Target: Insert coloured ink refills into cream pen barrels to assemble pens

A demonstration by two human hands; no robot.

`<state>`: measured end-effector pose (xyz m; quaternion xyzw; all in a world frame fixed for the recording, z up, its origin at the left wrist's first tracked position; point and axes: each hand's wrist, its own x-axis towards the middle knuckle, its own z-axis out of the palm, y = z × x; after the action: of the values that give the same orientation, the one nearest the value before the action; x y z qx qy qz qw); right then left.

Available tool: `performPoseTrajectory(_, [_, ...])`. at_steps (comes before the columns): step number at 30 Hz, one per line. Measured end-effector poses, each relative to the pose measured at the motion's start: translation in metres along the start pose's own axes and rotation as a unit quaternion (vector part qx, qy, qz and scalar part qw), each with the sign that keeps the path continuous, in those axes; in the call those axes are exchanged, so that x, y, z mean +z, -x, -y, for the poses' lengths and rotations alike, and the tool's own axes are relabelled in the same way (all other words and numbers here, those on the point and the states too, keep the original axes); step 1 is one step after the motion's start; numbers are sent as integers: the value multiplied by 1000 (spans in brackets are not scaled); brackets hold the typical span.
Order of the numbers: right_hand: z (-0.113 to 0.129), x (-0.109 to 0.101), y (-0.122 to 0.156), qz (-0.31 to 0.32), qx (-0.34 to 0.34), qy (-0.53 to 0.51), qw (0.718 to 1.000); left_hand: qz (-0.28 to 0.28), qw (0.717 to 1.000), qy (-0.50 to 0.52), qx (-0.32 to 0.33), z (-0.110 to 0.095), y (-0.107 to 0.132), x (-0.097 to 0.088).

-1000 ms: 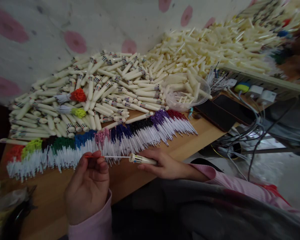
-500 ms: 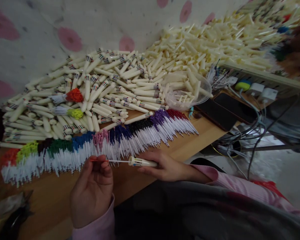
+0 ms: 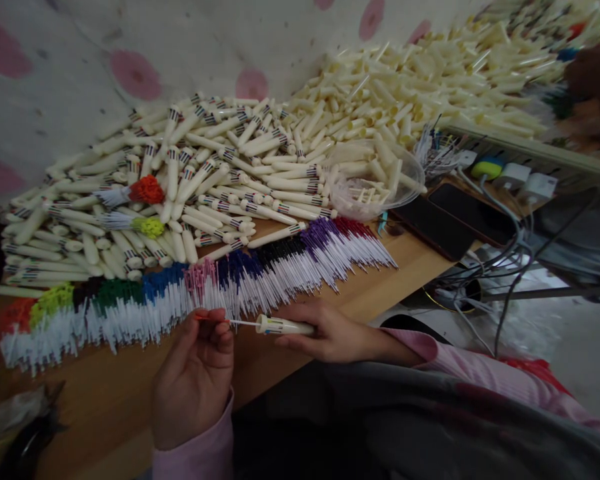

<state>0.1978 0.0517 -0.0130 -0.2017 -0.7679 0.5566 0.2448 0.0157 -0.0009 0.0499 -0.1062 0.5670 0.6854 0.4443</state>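
Note:
My left hand point(image 3: 196, 380) pinches an orange-topped refill point(image 3: 230, 322) between thumb and fingers. Its thin white shaft runs right into the end of a cream pen barrel point(image 3: 283, 326). My right hand point(image 3: 325, 331) grips that barrel, fingers wrapped under it. Both hands hover over the front edge of the wooden table point(image 3: 95, 393). Just behind them lies a long row of refills point(image 3: 190, 287) sorted by colour: orange, yellow-green, green, blue, pink, dark blue, black, purple, red.
Assembled cream pens point(image 3: 190, 180) are heaped behind the refills, plain barrels point(image 3: 405, 87) further right. A clear plastic bowl point(image 3: 380, 183), two dark phones point(image 3: 450, 223), chargers point(image 3: 525, 183) and cables point(image 3: 500, 267) sit at right. A dark bag point(image 3: 15, 433) lies bottom left.
My left hand has moved right toward the barrel, pushing the orange refill deeper in; less white shaft shows. My right hand has stayed put with the barrel.

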Motion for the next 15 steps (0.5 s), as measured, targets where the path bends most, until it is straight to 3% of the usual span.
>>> performPoseTrajectory(7, [-1, 0, 0, -6, -7, 10, 1000, 14, 1000, -11, 9, 1, -1, -2])
performPoseTrajectory(15, [-1, 0, 0, 2, -1, 0, 1000, 95, 994, -50, -14, 13, -2, -11])
